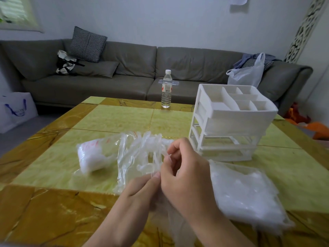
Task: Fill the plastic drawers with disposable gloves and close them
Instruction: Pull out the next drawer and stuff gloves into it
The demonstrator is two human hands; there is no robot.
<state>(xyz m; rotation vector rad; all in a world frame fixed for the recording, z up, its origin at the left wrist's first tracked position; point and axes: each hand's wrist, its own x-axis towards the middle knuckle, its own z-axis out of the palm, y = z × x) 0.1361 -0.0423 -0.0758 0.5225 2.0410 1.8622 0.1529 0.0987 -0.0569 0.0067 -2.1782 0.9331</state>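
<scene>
Head view, the only one. At lower centre of the frame, left hand (pixel 142 188) and right hand (pixel 185 173) close together over the worktop (pixel 114 118), both pinching a thin clear disposable glove (pixel 142 157) pulled up out of a transparent bag (pixel 122 168); fingertips of both curled onto the film, thumbs pressed against it, neither spread. Left of the bag, a rolled packet of more gloves (pixel 92 154) lying on the worktop at centre left. At lower right, just beside the right wrist, a loose flat heap of gloves (pixel 249 189) resting on the worktop. At centre right, the white plastic drawers (pixel 229 125), a small stacked unit with a divided tray on top; lower drawer fronts translucent, seemingly pushed in, contents hard to make out. Behind, at upper centre, a water bottle (pixel 166 90) near the far edge, and a grey sofa (pixel 106 68) across the top of the frame. Judged from the look of it: almost weightless film, limp, clingy and slippery, prone to sticking in layers and tearing if tugged hard; best pinched at the cuff edge and peeled free singly, or gathered as a folded bunch before going into a drawer. Drawer unit light too, likely to slide unless steadied while opening.
</scene>
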